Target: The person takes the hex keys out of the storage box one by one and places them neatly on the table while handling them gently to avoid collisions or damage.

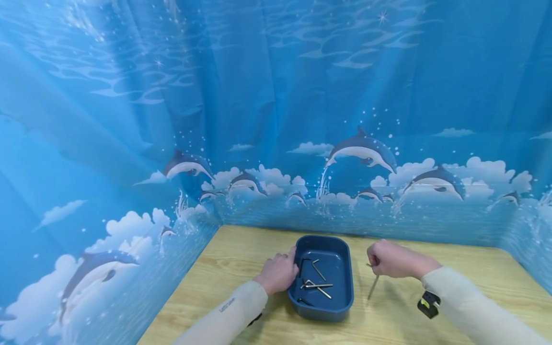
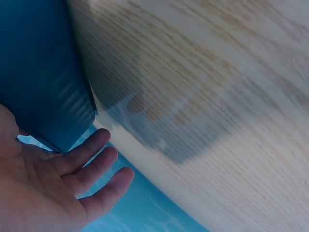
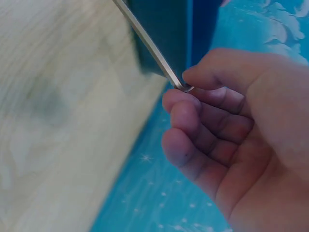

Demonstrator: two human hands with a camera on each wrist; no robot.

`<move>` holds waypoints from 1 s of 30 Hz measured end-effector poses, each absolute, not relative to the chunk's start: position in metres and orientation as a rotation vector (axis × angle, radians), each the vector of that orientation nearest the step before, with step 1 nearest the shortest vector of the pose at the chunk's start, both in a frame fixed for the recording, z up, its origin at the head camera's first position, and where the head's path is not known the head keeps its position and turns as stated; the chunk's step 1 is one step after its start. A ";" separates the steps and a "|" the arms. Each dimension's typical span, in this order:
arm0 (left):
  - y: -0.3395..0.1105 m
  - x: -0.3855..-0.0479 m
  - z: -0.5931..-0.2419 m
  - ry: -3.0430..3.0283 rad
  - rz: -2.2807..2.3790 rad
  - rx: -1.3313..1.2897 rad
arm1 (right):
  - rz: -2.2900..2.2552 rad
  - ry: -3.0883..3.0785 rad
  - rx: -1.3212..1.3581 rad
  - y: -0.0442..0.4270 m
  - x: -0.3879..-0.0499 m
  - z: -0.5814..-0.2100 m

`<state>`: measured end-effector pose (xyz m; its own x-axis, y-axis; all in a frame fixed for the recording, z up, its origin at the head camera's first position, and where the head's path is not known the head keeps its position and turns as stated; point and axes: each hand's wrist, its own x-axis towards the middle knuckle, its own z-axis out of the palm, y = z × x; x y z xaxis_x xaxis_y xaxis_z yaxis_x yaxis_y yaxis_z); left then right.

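A dark blue rectangular bin (image 1: 321, 314) stands on the wooden table. Silver and black hex keys (image 1: 319, 285) lie loose inside it, some crossing each other. At the bin's left side, my left hand (image 1: 278, 273) grips the rim between thumb and index finger; in the left wrist view its other three fingers (image 2: 99, 166) extend free of the wall. Right of the bin, my right hand (image 1: 388, 258) pinches a silver hex key (image 1: 373, 287) near its bend, the long arm slanting down toward the tabletop. In the right wrist view the thumb and index finger hold this hex key (image 3: 149, 43).
The wood-grain table (image 1: 233, 254) meets a blue curtain (image 1: 258, 96) printed with dolphins and clouds at its back and sides. A small black device (image 1: 428, 305) is strapped to the right wrist.
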<state>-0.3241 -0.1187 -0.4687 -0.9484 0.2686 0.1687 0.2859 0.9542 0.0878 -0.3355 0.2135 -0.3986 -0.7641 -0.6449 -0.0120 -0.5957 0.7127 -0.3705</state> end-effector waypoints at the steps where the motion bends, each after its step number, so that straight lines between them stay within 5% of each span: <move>1: -0.119 -0.324 -0.468 -2.953 -0.166 -0.421 | -0.525 2.774 -1.020 0.213 -0.337 -0.402; 30: -0.120 -0.327 -0.472 -2.924 -0.154 -0.455 | -0.486 2.862 -1.114 0.196 -0.368 -0.472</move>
<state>-0.3272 -0.1201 -0.4717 -0.9373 0.2917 0.1906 0.3101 0.9478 0.0746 -0.3684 0.1959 -0.4721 -0.7429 -0.6643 0.0824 -0.6543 0.6946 -0.2989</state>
